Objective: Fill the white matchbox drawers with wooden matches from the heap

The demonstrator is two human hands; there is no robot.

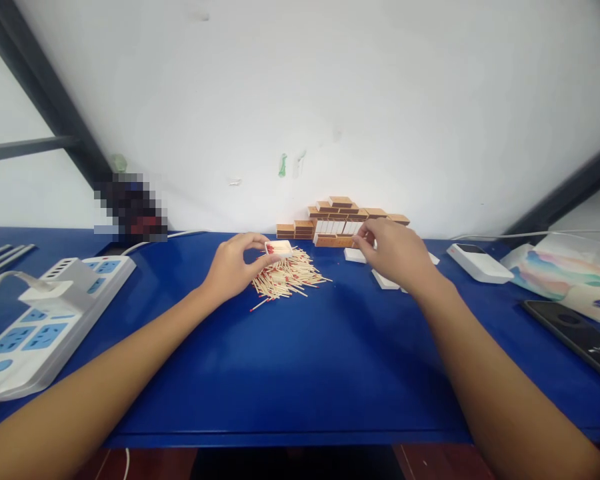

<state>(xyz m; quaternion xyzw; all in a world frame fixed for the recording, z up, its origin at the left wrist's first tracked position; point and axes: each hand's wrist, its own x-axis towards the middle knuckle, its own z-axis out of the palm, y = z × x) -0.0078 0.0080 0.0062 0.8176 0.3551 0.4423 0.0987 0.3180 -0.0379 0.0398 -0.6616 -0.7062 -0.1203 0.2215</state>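
Observation:
My left hand (233,265) pinches a small white matchbox tray (279,249) with red-tipped matches in it, just above a loose pile of matches (287,277) on the blue table (300,360). My right hand (393,250) reaches to the foot of a stack of brown matchboxes (337,220) against the wall, fingers curled at a box in the bottom row; whether it grips that box is unclear. Several empty white trays (384,280) lie under and beside this hand.
A white power strip with a plugged-in charger (40,313) lies at the left. At the right are a white device (477,262), a colourful pouch (565,273) and a dark phone (577,333). Cables run along the back wall.

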